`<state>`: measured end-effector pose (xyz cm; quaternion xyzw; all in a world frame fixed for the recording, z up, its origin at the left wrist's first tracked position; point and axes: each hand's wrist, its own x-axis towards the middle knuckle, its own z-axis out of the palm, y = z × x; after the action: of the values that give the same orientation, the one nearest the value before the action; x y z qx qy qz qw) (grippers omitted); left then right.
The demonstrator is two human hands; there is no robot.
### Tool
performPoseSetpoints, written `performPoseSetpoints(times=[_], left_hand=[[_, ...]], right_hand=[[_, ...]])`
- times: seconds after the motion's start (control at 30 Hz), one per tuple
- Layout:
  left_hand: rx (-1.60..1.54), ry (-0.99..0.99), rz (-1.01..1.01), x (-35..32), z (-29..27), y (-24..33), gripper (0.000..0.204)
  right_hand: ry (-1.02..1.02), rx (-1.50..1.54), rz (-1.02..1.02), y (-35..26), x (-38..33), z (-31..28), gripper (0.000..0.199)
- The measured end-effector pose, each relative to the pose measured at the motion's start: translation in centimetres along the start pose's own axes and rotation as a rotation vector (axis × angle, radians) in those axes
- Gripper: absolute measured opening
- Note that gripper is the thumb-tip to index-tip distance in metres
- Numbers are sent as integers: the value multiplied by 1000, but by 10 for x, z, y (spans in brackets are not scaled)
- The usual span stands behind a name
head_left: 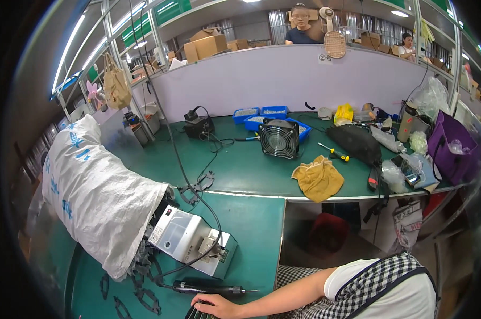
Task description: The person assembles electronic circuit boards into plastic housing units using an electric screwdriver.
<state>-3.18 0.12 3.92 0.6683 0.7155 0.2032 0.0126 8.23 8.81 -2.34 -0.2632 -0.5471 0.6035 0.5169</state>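
At the lower edge my right hand (217, 307) has its fingers curled over a dark slotted piece (199, 315), mostly cut off by the picture's edge. Just beyond it a black electric screwdriver (208, 288) lies on the green table, its bit pointing right and its cord looping upward. Behind that stands a white and grey screw feeder (184, 236). A white woven sack (99, 189) lies on its side at the left, with black plastic frames (146, 301) spilling from its mouth and scattered on the table. My left hand is out of view.
The farther bench carries a square metal-grilled fan (279, 140), blue trays (246, 112) of small parts, a yellow-handled screwdriver (334, 152), a tan cloth (319, 178), a black pouch (355, 142) and a purple bag (452, 141). A black cable (171, 130) hangs across the view. People are beyond the partition (224, 80).
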Motion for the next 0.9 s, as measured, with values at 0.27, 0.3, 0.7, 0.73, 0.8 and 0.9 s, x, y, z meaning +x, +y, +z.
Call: performPoseSetpoints(times=[0.27,0.3,0.7,0.73,0.8,0.9], left_hand=[[11,19,23,-1,0,0,86],[16,11,14,-1,-1,1,86],[31,25,39,0,1,-2,87],[29,26,39,-1,1,-2,87],[29,24,35,-1,1,-2,87],[29,22,35,-1,1,-1,87]], right_hand=[[-11,34,5,-1,-1,0,27],[-16,40,13,-1,-1,0,27],[-17,50,70,-9,-1,-1,26],[-18,49,70,-9,-1,0,26],[-14,47,67,-9,-1,0,26],[-13,45,56,-8,-1,-1,26]])
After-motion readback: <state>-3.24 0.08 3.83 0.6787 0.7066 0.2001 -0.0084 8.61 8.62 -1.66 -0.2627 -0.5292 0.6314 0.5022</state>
